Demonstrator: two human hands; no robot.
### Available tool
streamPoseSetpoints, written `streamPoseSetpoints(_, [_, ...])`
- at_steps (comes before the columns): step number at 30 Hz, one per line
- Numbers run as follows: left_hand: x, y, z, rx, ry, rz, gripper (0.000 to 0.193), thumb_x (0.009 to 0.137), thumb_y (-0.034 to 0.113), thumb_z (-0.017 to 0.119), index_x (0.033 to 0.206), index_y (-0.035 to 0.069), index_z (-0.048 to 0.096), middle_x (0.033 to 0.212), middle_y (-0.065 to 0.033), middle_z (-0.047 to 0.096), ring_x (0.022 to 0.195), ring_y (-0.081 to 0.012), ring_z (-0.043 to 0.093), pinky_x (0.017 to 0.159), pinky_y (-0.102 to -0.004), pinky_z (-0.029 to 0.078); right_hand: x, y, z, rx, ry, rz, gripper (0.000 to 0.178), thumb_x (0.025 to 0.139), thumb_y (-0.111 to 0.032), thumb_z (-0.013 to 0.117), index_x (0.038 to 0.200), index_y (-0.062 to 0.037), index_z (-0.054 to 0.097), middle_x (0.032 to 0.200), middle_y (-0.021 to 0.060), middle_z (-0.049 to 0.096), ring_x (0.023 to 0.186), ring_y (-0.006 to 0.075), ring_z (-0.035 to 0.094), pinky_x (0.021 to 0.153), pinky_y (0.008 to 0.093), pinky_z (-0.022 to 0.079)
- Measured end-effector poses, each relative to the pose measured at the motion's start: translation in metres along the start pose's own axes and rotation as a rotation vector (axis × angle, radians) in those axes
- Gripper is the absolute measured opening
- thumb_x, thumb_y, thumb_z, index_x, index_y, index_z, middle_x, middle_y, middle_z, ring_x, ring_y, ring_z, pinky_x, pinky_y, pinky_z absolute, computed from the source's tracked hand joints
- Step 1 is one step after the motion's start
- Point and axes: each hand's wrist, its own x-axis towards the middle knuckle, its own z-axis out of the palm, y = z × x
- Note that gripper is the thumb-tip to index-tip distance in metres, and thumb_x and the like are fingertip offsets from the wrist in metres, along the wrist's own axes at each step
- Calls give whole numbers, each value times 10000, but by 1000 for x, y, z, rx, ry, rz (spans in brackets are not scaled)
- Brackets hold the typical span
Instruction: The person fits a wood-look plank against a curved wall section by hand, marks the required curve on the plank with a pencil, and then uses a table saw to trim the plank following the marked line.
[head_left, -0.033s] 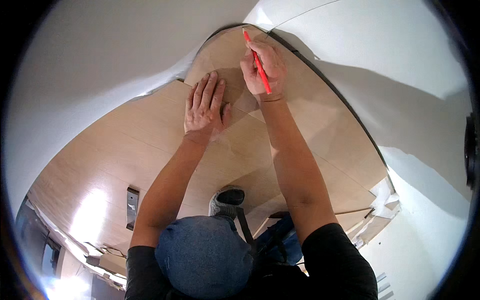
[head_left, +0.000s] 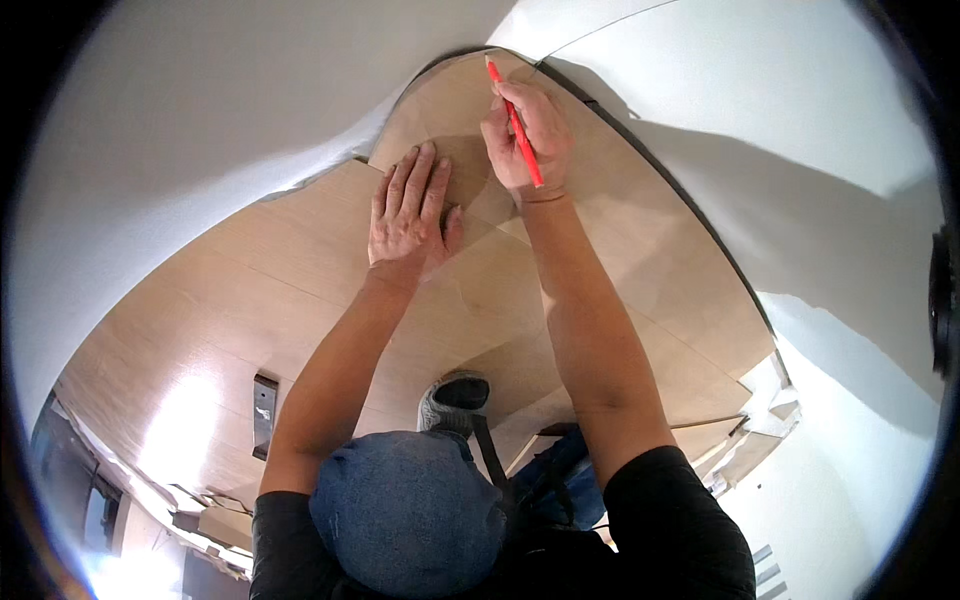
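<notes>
My right hand (head_left: 532, 135) grips a red pencil (head_left: 520, 138) near the far corner, with its pale tip at the board's far edge. Fingers extended, my left hand (head_left: 408, 208) lies flat on the light wood-look flooring (head_left: 270, 270), to the left of and nearer than the right hand. The far flooring board (head_left: 440, 95) runs into the corner under both hands. A dark gap (head_left: 660, 165) follows the wall on the right side of the floor.
White walls (head_left: 780, 90) rise at the right and a grey wall (head_left: 230, 110) at the left. A dark metal bar (head_left: 264, 415) lies beside my left forearm. My shoe (head_left: 455, 400) rests on the boards. Offcuts and paper scraps (head_left: 765, 395) lie at the right edge.
</notes>
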Motion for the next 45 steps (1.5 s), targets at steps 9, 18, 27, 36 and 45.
streamPoseSetpoints(9, [2, 0, -3, -14, -10, -6, 707, 871, 279, 675, 1527, 112, 473, 1638, -109, 381, 1492, -327, 379, 1235, -506, 291, -2, 6, 1, 53, 22, -18, 341, 755, 36, 709, 1079, -54, 654, 921, 105, 718, 856, 310, 714, 788, 395, 592])
streamPoseSetpoints(18, [2, 1, -3, 0, -14, 0, 708, 876, 278, 666, 1533, 115, 460, 1634, -111, 381, 1492, -327, 376, 1228, -510, 302, 1, 2, 0, 55, 13, -8, 344, 740, 44, 716, 1068, -43, 660, 859, 84, 711, 815, 297, 705, 777, 387, 589])
streamPoseSetpoints(27, [3, 0, -2, 7, -22, -8, 713, 879, 287, 672, 1536, 114, 457, 1627, -110, 392, 1484, -326, 389, 1219, -504, 313, -4, 2, 0, 50, 43, 46, 314, 742, 38, 716, 1039, -54, 677, 875, 89, 711, 790, 272, 698, 760, 359, 580])
streamPoseSetpoints(36, [1, -1, 0, 36, -7, 0, 700, 894, 298, 653, 1541, 118, 454, 1631, -110, 386, 1481, -326, 392, 1224, -499, 305, -5, 6, -5, 25, 73, 10, 336, 725, 35, 710, 1043, -69, 677, 882, 91, 708, 780, 272, 691, 745, 371, 572])
streamPoseSetpoints(45, [2, 3, -4, 35, -65, -32, 688, 907, 294, 639, 1546, 124, 451, 1641, -107, 367, 1496, -317, 367, 1233, -501, 289, -10, 11, -15, 2, 42, -9, 293, 763, 19, 727, 1047, -40, 682, 929, 119, 719, 802, 302, 697, 725, 375, 573])
